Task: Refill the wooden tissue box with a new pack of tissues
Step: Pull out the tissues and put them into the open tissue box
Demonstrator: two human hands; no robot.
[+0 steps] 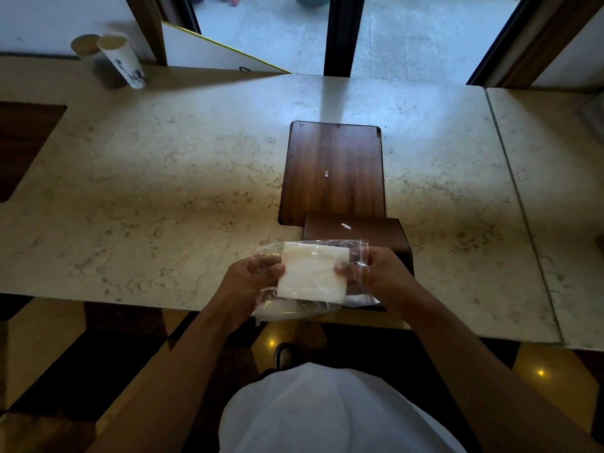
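Tissue pack (312, 276), white stack in clear plastic wrap, held in air above near edge of marble counter (163, 191), just in front of wooden tissue box (356, 233). Left hand (251, 279) curled closed on pack's left end, fingers pinching wrap. Right hand (380, 273) closed on right end, thumb on plastic. Flat wooden panel (333, 171) lies beyond box, touching it. Two paper cups (111, 57) far left.

Near part of the wooden tissue box (356, 230) hidden behind the tissue pack (312, 276) and right hand (382, 273); whether it is open cannot be told. Left hand (251, 279) fingertips veiled by clear wrap. Dark countertop inset (23, 145) cut by left edge; cup (122, 60) print too small to read
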